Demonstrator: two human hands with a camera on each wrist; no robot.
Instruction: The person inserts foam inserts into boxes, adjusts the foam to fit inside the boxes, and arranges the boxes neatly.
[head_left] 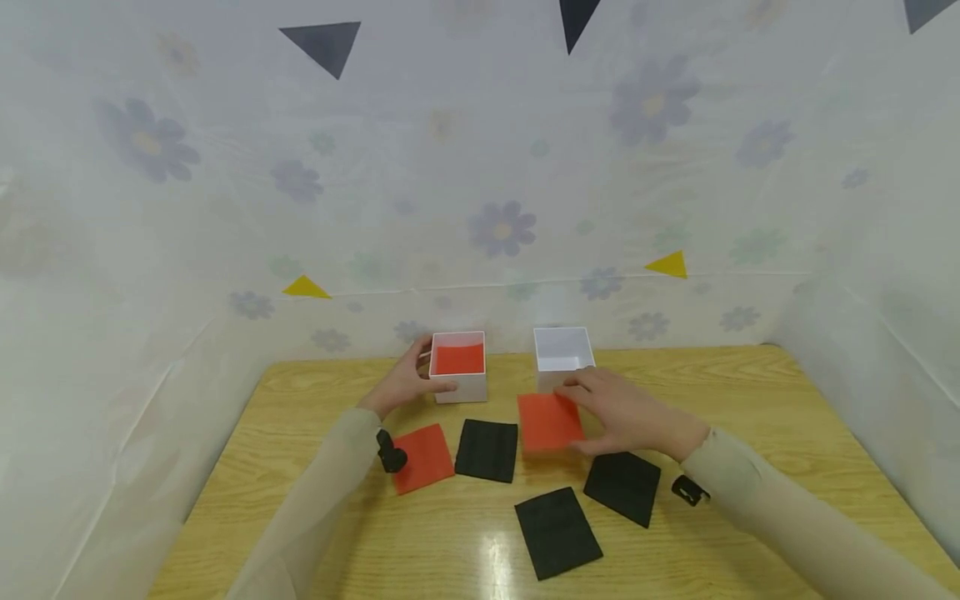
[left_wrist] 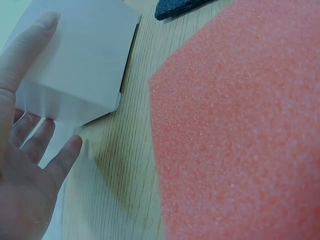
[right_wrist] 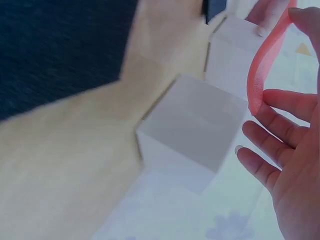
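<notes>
Right hand (head_left: 626,414) pinches red foam square (head_left: 550,422) at frame centre, just below empty white box (head_left: 562,350). Left hand (head_left: 405,382) grips left box (head_left: 459,367). Best to keep the foam level and square its corners to the opening.

three black foam squares (head_left: 487,450), floral backdrop (head_left: 502,227)

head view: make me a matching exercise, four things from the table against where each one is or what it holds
Things:
1. left white box
2. right white box
3. left hand
4. right hand

States:
a. holds an orange foam square
b. orange foam inside
c. white inside, no foam
d. grips the left white box

Pairs: 1-b, 2-c, 3-d, 4-a
</notes>
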